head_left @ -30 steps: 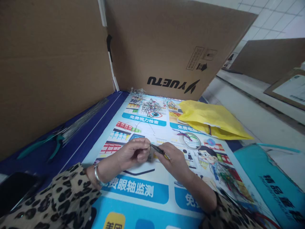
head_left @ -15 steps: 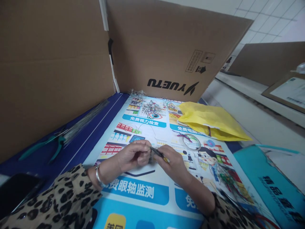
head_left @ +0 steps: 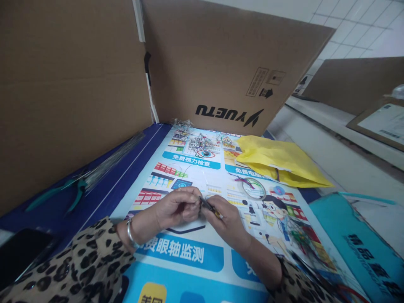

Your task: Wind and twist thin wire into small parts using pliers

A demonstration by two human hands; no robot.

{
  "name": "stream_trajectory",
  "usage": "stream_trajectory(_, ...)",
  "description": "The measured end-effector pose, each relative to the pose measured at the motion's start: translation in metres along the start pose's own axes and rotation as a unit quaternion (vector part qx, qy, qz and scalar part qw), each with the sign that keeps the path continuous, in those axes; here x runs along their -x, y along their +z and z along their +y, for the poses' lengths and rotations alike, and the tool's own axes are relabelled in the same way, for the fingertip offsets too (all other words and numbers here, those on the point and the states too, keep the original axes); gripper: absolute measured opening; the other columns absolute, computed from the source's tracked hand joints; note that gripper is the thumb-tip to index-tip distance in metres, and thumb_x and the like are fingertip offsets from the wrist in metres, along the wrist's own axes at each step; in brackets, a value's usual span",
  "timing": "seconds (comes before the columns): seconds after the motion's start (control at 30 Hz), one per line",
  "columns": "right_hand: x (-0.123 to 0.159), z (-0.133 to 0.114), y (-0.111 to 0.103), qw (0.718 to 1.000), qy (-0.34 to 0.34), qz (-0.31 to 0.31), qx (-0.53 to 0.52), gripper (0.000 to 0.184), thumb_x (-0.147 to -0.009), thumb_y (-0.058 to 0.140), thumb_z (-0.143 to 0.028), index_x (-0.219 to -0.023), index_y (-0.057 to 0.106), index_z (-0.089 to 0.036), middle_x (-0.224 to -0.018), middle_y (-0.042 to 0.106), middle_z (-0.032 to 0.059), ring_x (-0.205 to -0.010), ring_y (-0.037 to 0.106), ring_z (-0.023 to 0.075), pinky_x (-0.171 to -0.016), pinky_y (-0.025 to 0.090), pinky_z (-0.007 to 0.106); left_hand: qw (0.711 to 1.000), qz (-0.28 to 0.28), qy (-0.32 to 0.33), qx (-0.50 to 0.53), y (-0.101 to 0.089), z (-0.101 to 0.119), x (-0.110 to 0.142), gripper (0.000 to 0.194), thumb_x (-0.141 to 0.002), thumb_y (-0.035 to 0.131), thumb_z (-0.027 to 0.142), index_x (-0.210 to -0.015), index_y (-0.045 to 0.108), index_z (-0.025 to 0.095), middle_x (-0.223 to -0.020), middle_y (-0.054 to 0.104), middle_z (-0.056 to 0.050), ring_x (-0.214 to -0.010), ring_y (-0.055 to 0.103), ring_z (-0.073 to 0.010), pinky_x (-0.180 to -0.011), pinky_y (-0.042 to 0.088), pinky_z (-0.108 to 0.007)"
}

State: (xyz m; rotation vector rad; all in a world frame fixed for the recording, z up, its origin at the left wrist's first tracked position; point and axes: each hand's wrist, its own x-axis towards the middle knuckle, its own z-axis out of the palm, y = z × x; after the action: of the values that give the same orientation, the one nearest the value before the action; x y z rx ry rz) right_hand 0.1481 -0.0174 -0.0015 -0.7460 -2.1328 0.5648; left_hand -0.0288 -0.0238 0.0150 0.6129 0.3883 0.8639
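Observation:
My left hand [head_left: 179, 206] is closed in a pinch over the printed sheet [head_left: 202, 277], fingertips against the jaws of a small pair of pliers. A thin wire [head_left: 202, 171] arcs up behind the fingers and seems to run into this pinch; its held end is too small to see. My right hand [head_left: 229, 221] grips the pliers [head_left: 208, 205], which have dark jaws and a yellow-and-black handle, pointing left. Most of the handle is hidden in the palm.
Teal-handled pliers [head_left: 77, 195] lie left beside a bundle of straight wires [head_left: 109, 164]. Tangled wire pieces [head_left: 202, 143] sit at the back. A yellow bag [head_left: 280, 160], a clear ring [head_left: 254, 188] and a teal packet [head_left: 356, 240] are on the right. Cardboard walls [head_left: 227, 63] stand behind.
Both hands stay together with the pliers in the right one. The plier jaws now sit closer in against the left fingertips, and the view has shifted slightly.

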Motion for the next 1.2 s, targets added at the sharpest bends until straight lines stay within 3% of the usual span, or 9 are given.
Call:
stream_trajectory(0.57, -0.005, -0.012, -0.005, 0.995, 0.033, -0.043, -0.084, 0.015, -0.085, 0.050, -0.028, -0.074, 0.054, -0.018, -0.065, 0.051, -0.0001, -0.060, 0.048, 0.0108, -0.056, 0.040, 0.022, 0.999, -0.041, 0.011, -0.025, 0.000, -0.001, 0.004, 0.006, -0.071, 0.055, 0.016, -0.070, 0.060, 0.012, -0.036, 0.036, 0.006, -0.034, 0.028, -0.0050, -0.039, 0.025, -0.017)
stream_trajectory(0.7, -0.003, -0.012, -0.004, 0.994, 0.047, -0.052, -0.086, 0.017, -0.085, 0.048, -0.030, -0.075, 0.054, -0.018, -0.066, 0.051, 0.0001, -0.061, 0.048, 0.0108, -0.057, 0.040, 0.022, 0.999, -0.034, 0.002, -0.021, 0.001, 0.000, 0.005, 0.007, -0.071, 0.056, 0.017, -0.071, 0.061, 0.012, -0.036, 0.036, 0.006, -0.034, 0.028, -0.0053, -0.039, 0.024, -0.017)
stream_trajectory(1.07, -0.008, -0.012, -0.017, 0.973, 0.104, -0.150, -0.140, 0.028, -0.084, 0.050, -0.037, -0.067, 0.054, -0.015, -0.059, 0.046, -0.0016, -0.055, 0.044, 0.0089, -0.051, 0.035, 0.020, 0.997, -0.029, -0.026, -0.073, 0.000, 0.009, 0.008, 0.007, -0.068, 0.062, 0.017, -0.068, 0.058, 0.011, -0.037, 0.035, 0.007, -0.034, 0.026, -0.0035, -0.038, 0.020, -0.017)
stream_trajectory(1.2, -0.010, -0.010, -0.020, 0.976, 0.120, -0.138, -0.115, 0.028, -0.084, 0.049, -0.037, -0.069, 0.056, -0.016, -0.060, 0.049, -0.0011, -0.057, 0.045, 0.0096, -0.053, 0.036, 0.020, 0.996, -0.003, -0.018, -0.082, -0.001, 0.009, 0.006, 0.015, -0.072, 0.063, 0.022, -0.066, 0.055, 0.011, -0.039, 0.043, 0.004, -0.035, 0.033, -0.0038, -0.038, 0.025, -0.016)
